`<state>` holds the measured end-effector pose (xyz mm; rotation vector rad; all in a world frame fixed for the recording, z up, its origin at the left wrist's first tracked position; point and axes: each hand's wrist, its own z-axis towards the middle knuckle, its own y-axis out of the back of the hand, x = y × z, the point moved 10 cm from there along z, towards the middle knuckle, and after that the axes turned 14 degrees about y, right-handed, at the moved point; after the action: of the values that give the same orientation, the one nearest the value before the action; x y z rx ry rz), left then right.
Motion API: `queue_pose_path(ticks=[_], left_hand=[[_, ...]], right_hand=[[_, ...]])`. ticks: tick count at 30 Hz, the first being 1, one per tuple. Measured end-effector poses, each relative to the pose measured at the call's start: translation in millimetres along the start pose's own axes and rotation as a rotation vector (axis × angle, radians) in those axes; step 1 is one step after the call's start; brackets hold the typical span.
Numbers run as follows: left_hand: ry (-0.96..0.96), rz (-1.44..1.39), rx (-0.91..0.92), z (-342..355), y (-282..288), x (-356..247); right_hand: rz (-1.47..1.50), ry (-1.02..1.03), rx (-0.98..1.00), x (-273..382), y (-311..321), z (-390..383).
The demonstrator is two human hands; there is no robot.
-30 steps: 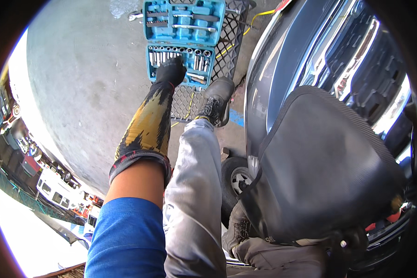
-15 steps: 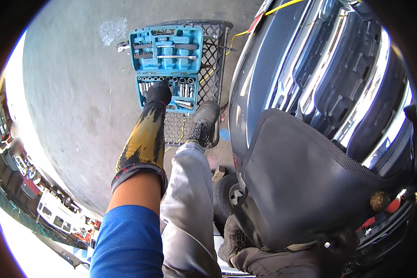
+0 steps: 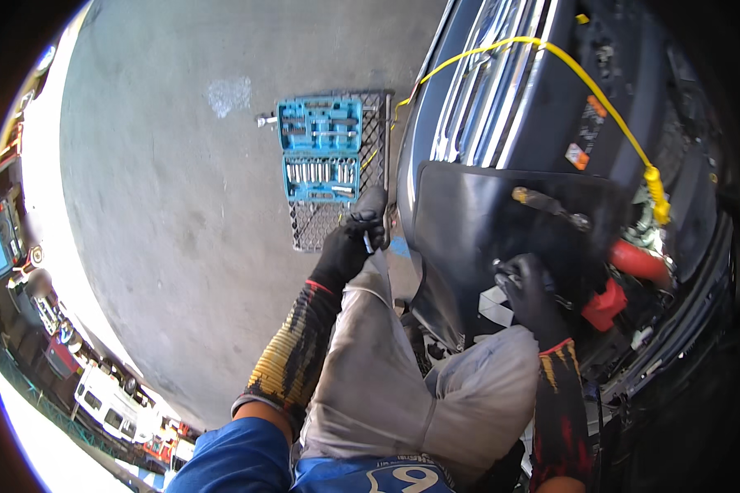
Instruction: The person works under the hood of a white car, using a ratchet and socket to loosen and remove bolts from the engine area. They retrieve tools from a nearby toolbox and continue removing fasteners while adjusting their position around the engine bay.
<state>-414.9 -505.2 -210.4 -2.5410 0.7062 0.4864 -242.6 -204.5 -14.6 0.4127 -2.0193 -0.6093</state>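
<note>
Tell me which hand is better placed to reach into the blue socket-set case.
Left, probably: the left hand is nearer the open socket-set case, though it grips a small metal piece. The right hand is farther off, over the black fender cover.

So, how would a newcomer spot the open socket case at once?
Start at the chrome-grilled vehicle on the right. Just left of it, a black mesh grate lies on the concrete floor, with the socket case spread open on top. Unlike its grey and black surroundings, it is bright teal, with silver sockets in its lower half.
</note>
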Motion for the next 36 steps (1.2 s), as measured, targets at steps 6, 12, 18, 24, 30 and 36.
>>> queue_pose_path(ticks=[6,12,18,24,30,36], left_hand=[[-0.020,-0.827,0.398,-76,-151,-105],[-0.536,0.162,-0.068,-181,-204,-211],[-0.502,-0.190,0.120,-194,-201,-254],[-0.462,-0.228,0.482,-214,-227,-265],[-0.655,0.481,0.266,-225,-237,-258],[-0.154,0.063,0.183,-207,-216,-194]], right_hand=[[-0.540,0.302,0.097,117,-22,-48],[-0.028,0.148,-0.270,207,32,-26],[-0.006,0.080,-0.326,242,67,-34],[0.229,-0.007,-0.253,246,64,-36],[0.503,-0.114,-0.159,241,38,-51],[0.430,-0.134,-0.058,232,18,-64]])
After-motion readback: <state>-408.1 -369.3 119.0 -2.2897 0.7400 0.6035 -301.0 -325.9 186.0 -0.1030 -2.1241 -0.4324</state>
